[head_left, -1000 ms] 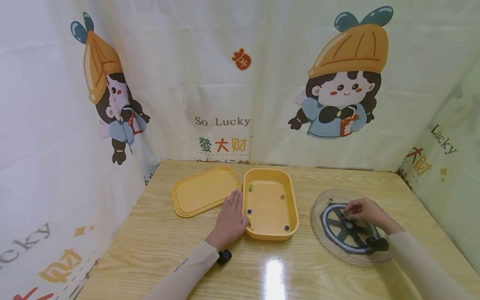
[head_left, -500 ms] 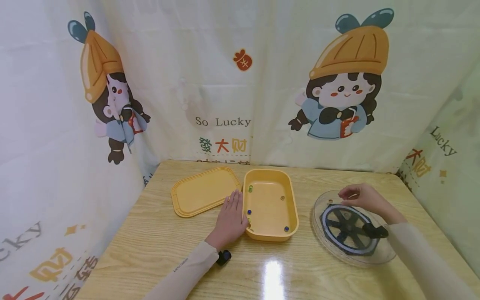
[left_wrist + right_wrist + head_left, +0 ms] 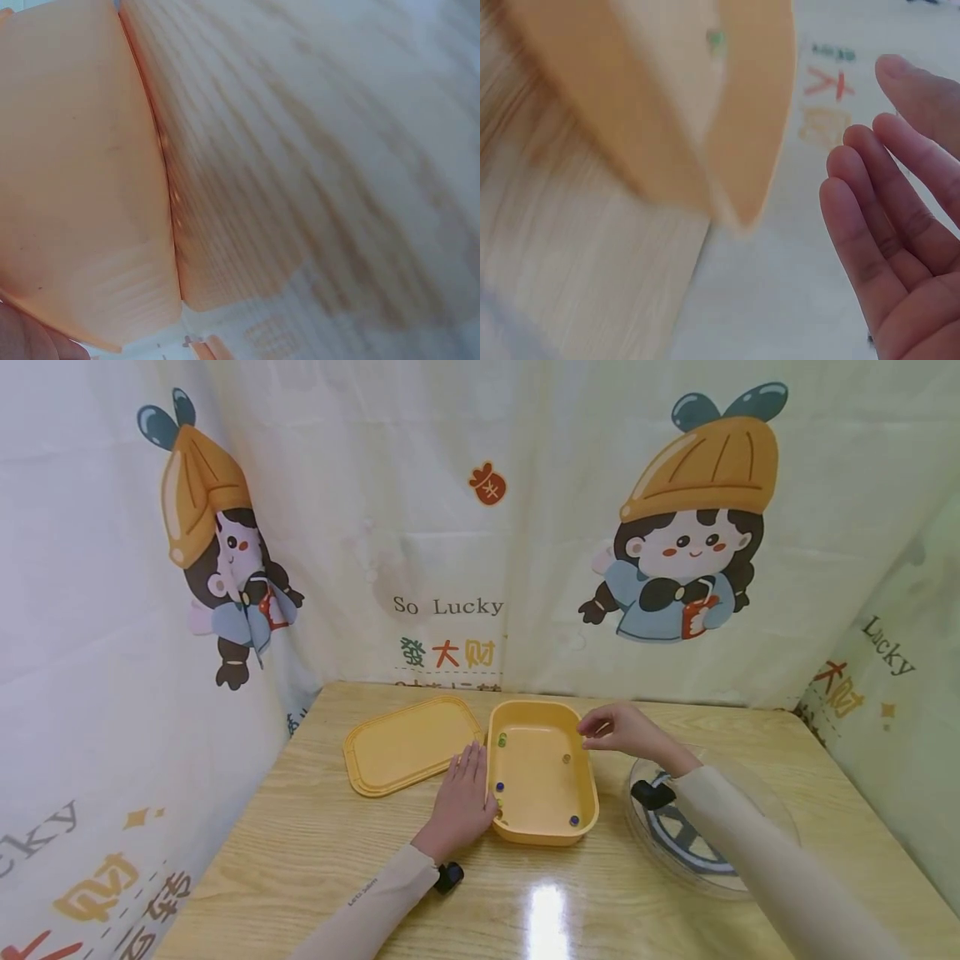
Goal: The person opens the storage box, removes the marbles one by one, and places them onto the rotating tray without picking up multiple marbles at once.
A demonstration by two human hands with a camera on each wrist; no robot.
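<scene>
My left hand [image 3: 459, 797] lies against the left side of a yellow plastic box [image 3: 543, 837], fingers straight and thumb at the rim. A few of its fingertips [image 3: 34, 337] show in the left wrist view beside an orange-yellow wall. Several small marbles lie in the box, including a blue marble [image 3: 574, 820] and a green marble [image 3: 502, 740]. My right hand [image 3: 626, 732] is raised at the box's right rim. In the right wrist view its fingers [image 3: 847, 210] are loosely extended, thumb apart from them, with nothing visible between.
A yellow lid [image 3: 412, 745] lies left of the box. Right of it stands a clear round dish [image 3: 637, 839] with a dark spoked wheel pattern, partly hidden by my right forearm. A printed curtain [image 3: 540, 568] hangs behind the wooden table [image 3: 300, 835].
My right hand has lifted from over the round dish and moved left to the box's right rim. The left hand stays against the box.
</scene>
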